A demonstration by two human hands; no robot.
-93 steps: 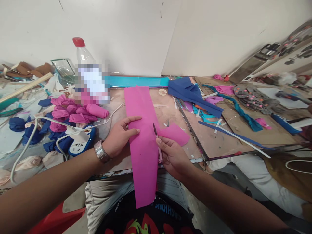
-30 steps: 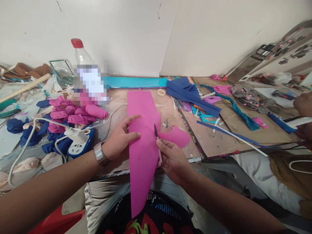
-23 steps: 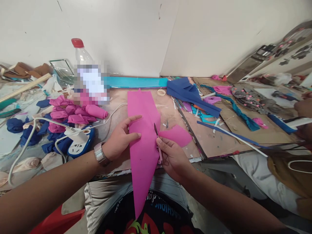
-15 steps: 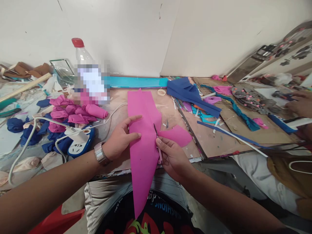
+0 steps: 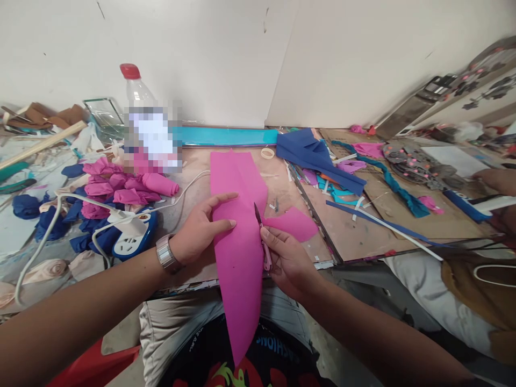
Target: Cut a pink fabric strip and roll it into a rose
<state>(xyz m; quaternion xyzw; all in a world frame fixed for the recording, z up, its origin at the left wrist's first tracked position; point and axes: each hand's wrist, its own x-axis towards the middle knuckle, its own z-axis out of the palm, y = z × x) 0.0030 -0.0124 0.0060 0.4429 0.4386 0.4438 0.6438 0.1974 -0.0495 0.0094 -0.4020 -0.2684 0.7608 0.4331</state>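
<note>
A long pink sheet of fabric [image 5: 237, 258] lies over the table and hangs past its front edge, narrowing to a point. At its left edge my left hand [image 5: 199, 226] holds it, thumb and index finger spread on top; the other fingers are mostly hidden. My right hand [image 5: 288, 258] grips small scissors [image 5: 266, 258] with pink handles. Their dark blades point away from me and rest at the right edge of the fabric. Just right of the blades lies a separate-looking curved pink piece [image 5: 294, 223]; whether it joins the sheet is unclear.
Rolled pink fabric pieces [image 5: 161, 184], a blue-white power strip [image 5: 133, 239] and its cable stand left. Behind are a red-capped bottle [image 5: 139, 88] and a turquoise strip [image 5: 229, 135]. Folded blue fabric [image 5: 302, 145] and scraps lie right. Another person's hand [image 5: 494, 183] is at far right.
The scissors and my right hand have shifted slightly toward me. The fabric's hanging tip has swung a little to the right and lower. My left hand stays nearly in place.
</note>
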